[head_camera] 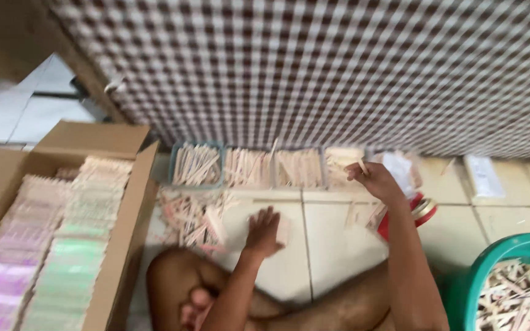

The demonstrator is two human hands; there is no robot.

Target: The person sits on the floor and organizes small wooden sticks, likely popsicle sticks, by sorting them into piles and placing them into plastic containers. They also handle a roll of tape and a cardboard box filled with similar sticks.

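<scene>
Right hand [376, 179] pinches a thin wooden stick [362, 165] over the trays [248, 167]; left hand [264, 232] lies open on loose sticks [192, 216]. Sticks prob. light, stiff, snappable; grip mid-length.

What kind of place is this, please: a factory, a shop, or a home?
Probably a home used as a small workplace. The person sits on a tiled floor beside a checked cloth. Trays of wooden sticks, a green tub of sticks and a cardboard box of bundled sticks suggest sorting by hand.
</scene>
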